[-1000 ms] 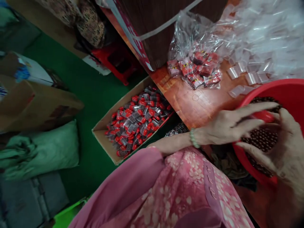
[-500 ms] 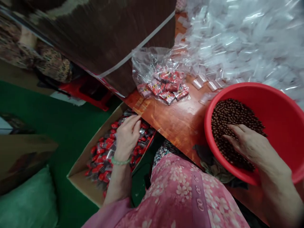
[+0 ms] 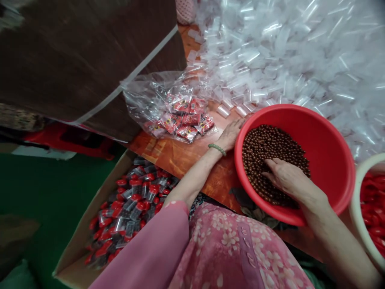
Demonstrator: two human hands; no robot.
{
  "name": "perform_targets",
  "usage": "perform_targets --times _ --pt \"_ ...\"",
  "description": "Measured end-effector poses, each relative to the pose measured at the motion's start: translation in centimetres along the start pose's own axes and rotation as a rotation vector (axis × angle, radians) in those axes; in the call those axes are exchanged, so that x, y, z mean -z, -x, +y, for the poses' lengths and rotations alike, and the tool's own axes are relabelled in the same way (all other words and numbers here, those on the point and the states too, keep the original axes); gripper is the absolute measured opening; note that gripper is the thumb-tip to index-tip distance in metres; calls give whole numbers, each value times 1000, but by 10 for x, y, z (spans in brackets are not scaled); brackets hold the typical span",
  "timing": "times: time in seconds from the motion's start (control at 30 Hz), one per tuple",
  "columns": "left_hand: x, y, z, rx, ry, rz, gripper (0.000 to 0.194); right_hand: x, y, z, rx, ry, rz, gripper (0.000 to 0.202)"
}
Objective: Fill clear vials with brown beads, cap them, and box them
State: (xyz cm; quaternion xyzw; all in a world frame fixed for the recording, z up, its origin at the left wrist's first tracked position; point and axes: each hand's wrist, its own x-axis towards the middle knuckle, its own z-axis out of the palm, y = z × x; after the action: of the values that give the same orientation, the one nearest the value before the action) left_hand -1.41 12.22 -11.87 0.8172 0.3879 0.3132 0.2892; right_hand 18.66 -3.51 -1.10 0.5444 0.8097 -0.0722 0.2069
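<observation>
My left hand (image 3: pixel 231 133), with a green bead bracelet (image 3: pixel 217 149) at its wrist, reaches across the wooden table beside the red basin's rim. Its fingers are stretched toward the clear plastic tubes (image 3: pixel 241 110), and nothing shows in them. Inside the red basin (image 3: pixel 327 160) lies a heap of small shiny brown balls (image 3: pixel 270 140). My right hand (image 3: pixel 284 174) rests on that heap, its thumb apart from its fingers and the fingertips low among the balls.
Left of my lap, a cardboard box (image 3: pixel 81 224) holds many red-capped clear containers (image 3: pixel 135 200). A plastic bag of red packets (image 3: pixel 186 118) lies on the table (image 3: pixel 180 156). A large strapped carton (image 3: pixel 90 56) stands behind. At right, a white tub (image 3: pixel 359 200) contains red caps (image 3: pixel 374 204).
My left hand has moved from above the cardboard box to the table beside the basin. My right hand stays among the brown balls. The view has turned right, bringing the white tub in.
</observation>
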Motion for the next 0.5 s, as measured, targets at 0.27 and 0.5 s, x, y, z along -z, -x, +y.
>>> perform_targets --times 0.27,0.5 --pt "-10 15 -6 192 -188 6 33 6 0 0 -18 -42 -81 25" --pt "-19 -2 -15 120 3 148 26 -2 -4 2 -19 -87 -111 26"
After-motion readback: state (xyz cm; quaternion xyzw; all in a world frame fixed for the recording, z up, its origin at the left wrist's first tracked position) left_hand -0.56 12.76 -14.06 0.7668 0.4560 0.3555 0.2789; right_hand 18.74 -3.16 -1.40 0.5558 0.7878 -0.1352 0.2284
